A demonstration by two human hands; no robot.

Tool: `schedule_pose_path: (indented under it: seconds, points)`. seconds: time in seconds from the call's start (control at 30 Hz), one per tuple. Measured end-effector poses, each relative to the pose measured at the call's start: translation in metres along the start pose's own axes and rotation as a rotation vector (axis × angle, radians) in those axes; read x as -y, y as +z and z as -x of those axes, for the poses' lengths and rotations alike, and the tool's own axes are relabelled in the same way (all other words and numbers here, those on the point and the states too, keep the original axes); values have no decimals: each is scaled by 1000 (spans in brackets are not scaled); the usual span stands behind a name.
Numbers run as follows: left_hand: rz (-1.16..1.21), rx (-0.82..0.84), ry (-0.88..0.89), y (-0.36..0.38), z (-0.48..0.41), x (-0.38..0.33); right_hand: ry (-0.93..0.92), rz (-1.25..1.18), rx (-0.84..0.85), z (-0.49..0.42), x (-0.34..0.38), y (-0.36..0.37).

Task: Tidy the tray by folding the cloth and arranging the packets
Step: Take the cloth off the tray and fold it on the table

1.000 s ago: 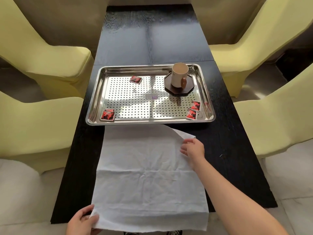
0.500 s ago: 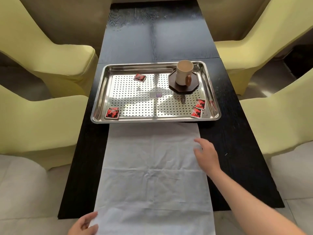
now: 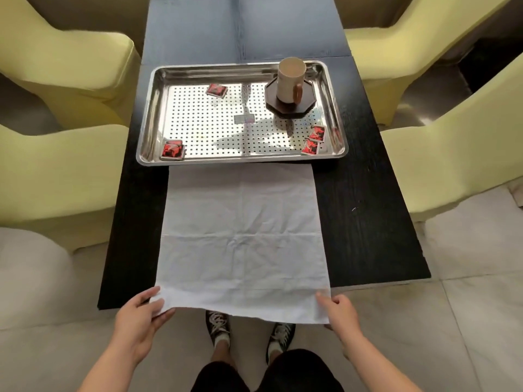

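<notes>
A white cloth (image 3: 243, 236) lies spread flat on the black table (image 3: 365, 222), its far edge against the steel perforated tray (image 3: 147, 114) and its near edge hanging past the table's front. My left hand (image 3: 141, 321) pinches the near left corner, and my right hand (image 3: 339, 312) pinches the near right corner. Red packets lie scattered in the tray: one at the front left (image 3: 172, 149), one at the back (image 3: 216, 89), two at the front right (image 3: 314, 140).
A beige mug (image 3: 290, 80) stands on a dark octagonal coaster (image 3: 308, 101) in the tray's back right corner. Yellow-covered chairs (image 3: 65, 176) flank the table on both sides. My feet in dark sneakers (image 3: 218, 326) show below the cloth.
My right hand left the cloth's far right side and came back to the near right corner. The lifted far corner now lies flat. My left hand stays at the near left corner.
</notes>
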State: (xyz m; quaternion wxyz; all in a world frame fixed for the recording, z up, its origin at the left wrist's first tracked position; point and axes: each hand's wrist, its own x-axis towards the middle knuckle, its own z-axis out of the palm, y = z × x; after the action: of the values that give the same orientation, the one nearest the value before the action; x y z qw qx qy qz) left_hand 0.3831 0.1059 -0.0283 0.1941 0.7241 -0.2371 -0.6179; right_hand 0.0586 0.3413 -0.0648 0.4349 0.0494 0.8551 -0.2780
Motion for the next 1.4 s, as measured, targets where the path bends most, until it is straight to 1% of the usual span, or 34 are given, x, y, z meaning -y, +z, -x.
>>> schedule_pose_path:
  seconds: [0.1, 0.17, 0.3, 0.43, 0.5, 0.53, 0.6, 0.63, 0.73, 0.83, 0.93, 1.07, 1.1, 1.23, 1.4]
  points:
    - [24, 5, 4, 2, 1, -3, 39, -195, 105, 3, 3, -5]
    - [29, 14, 6, 3, 2, -5, -4, -225, 109, 5, 6, -9]
    - [-2, 27, 36, 6, 7, -7, -104, -227, 45, 12, 11, -15]
    - [-51, 20, 74, 9, 11, -10, -232, -259, 59, 23, 11, -20]
    - [-9, 36, 83, 7, 10, -11, -232, -294, 120, 24, 15, -26]
    - [21, 56, 83, 5, 10, -12, -203, -330, 166, 23, 17, -30]
    - [73, 120, 78, -2, 9, -13, -153, -406, 268, 22, 22, -38]
    - [76, 156, 84, -5, 10, -15, -158, -414, 300, 23, 25, -41]
    - [-80, 201, 145, -11, 9, -18, -298, -282, 328, 23, 35, -51]
    - [-245, 170, 250, -17, 9, -21, -419, -103, 298, 23, 43, -54]
    - [-343, 106, 323, -22, 12, -22, -451, -24, 210, 21, 42, -59]
    - [-600, 36, 527, -33, 21, -19, -447, 42, 205, 21, 35, -73]
    - [-632, 52, 544, -37, 22, -18, -448, 61, 194, 23, 34, -75]
    - [-633, 202, 481, -51, 33, -11, -484, 105, 190, 30, 31, -85]
    - [-654, 302, 517, -62, 41, -6, -557, 197, 170, 30, 41, -98]
